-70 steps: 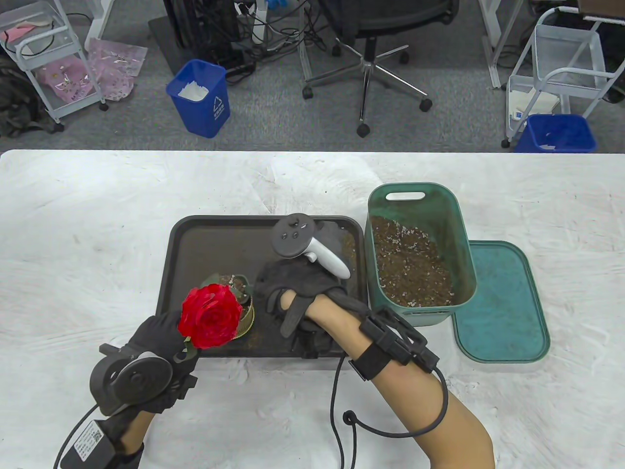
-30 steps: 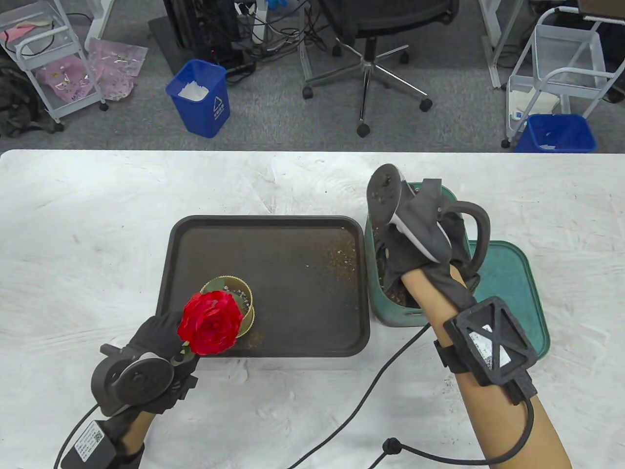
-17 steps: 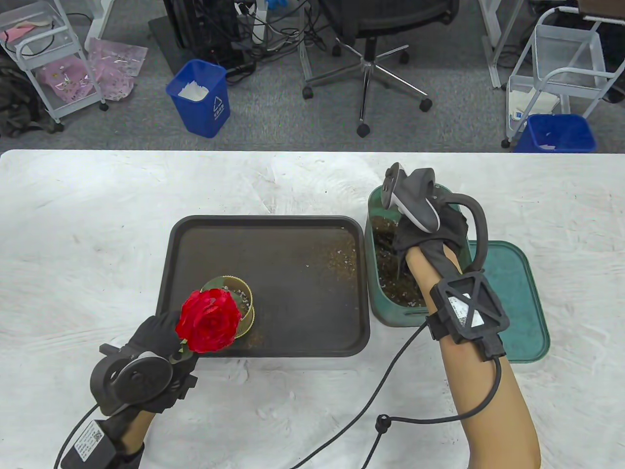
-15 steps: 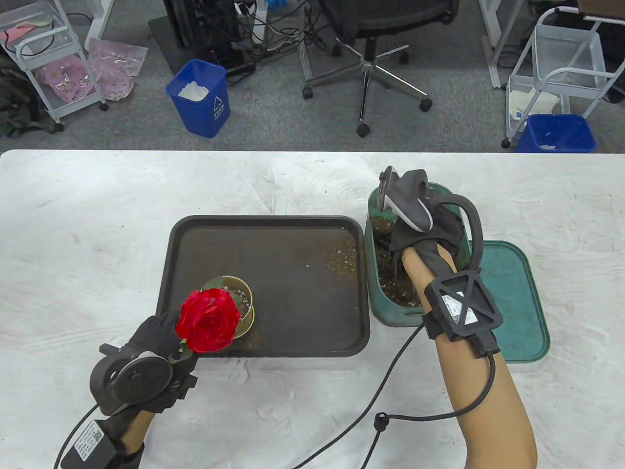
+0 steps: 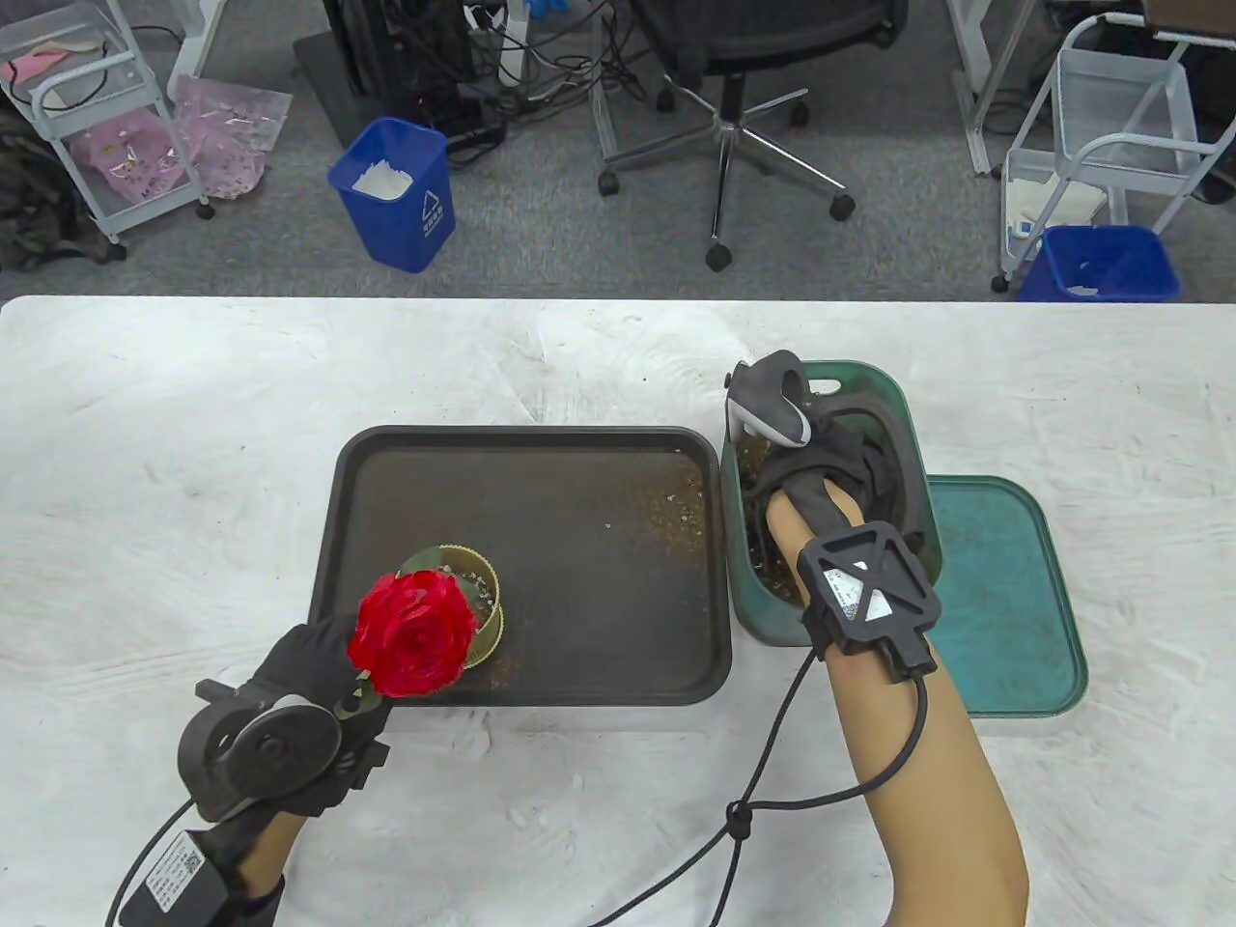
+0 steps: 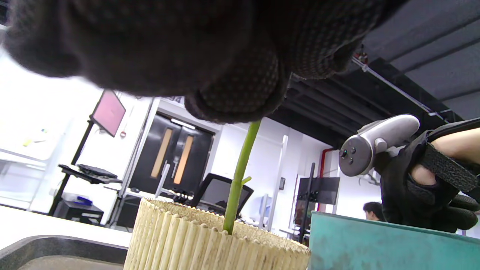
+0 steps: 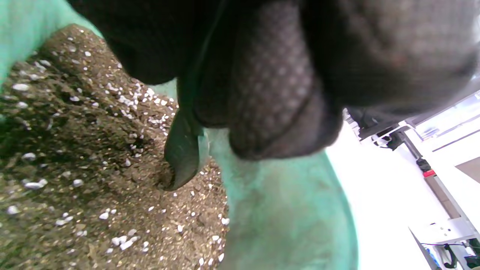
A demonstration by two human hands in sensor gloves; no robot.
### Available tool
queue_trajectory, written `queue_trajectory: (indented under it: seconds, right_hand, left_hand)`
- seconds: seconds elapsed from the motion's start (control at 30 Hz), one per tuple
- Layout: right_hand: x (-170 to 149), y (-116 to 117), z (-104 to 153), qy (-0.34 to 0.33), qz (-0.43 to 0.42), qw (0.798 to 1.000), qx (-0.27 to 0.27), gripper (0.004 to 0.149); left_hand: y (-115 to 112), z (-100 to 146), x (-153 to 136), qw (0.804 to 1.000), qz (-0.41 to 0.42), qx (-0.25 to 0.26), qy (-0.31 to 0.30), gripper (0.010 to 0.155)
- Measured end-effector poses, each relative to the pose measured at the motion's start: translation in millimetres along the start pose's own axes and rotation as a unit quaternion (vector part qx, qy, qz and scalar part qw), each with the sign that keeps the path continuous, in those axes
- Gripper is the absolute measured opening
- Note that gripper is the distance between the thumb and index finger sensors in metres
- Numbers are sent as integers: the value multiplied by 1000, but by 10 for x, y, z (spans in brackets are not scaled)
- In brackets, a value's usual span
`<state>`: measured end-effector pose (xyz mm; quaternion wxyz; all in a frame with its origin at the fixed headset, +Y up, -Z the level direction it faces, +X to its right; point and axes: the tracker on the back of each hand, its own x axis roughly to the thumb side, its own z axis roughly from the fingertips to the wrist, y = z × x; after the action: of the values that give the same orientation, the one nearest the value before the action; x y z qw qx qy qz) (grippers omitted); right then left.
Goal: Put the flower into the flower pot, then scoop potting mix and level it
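Note:
A red rose [image 5: 415, 632] stands with its green stem [image 6: 238, 176] in the ribbed yellowish flower pot [image 5: 486, 579] at the front left of the black tray [image 5: 579, 666]. My left hand [image 5: 314, 661] pinches the stem just under the bloom; its fingers [image 6: 232, 93] fill the top of the left wrist view. My right hand [image 5: 821, 473] is down inside the green bin [image 5: 903, 425], gripping a dark scoop [image 7: 182, 157]. The scoop's tip touches the brown potting mix [image 7: 75, 150] flecked with white grains.
The bin's green lid [image 5: 1004, 599] lies flat to the right of the bin. Spilled mix dusts the tray's right side [image 5: 676, 502]. A cable [image 5: 772, 753] trails from my right wrist across the white table. An office chair and blue waste bins stand beyond the far edge.
My right hand left the pot on the tray, swung right to the green bin and lowered the scoop into the potting mix. The left hand and rose have stayed put.

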<state>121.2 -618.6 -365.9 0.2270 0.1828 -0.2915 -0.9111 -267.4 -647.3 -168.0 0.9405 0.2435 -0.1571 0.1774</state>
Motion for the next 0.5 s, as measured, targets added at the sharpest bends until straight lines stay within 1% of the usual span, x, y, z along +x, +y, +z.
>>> queue_trajectory:
  seconds: [0.07, 0.13, 0.27, 0.43, 0.47, 0.5]
  right_hand:
    - [-15, 22, -14, -34, -32, 998, 41, 48]
    - [-19, 20, -14, -60, -66, 994, 65, 47]
    - [-109, 26, -62, -82, -118, 986, 90, 48]
    - [-283, 109, -154, -119, -215, 960, 132, 50]
    - [-320, 132, -172, -131, -243, 950, 142, 50]
    - [-342, 145, -184, -138, -258, 945, 147, 50]
  left_hand:
    - [0, 0, 4, 1000, -1, 0, -2, 43]
    - [-1, -1, 5, 1000, -2, -1, -3, 43]
    - [-1, 0, 5, 1000, -2, 0, -2, 43]
    - [-4, 2, 9, 1000, -1, 0, -3, 43]
    - [-5, 2, 10, 1000, -1, 0, -3, 43]
    - [-5, 2, 10, 1000, -1, 0, -3, 43]
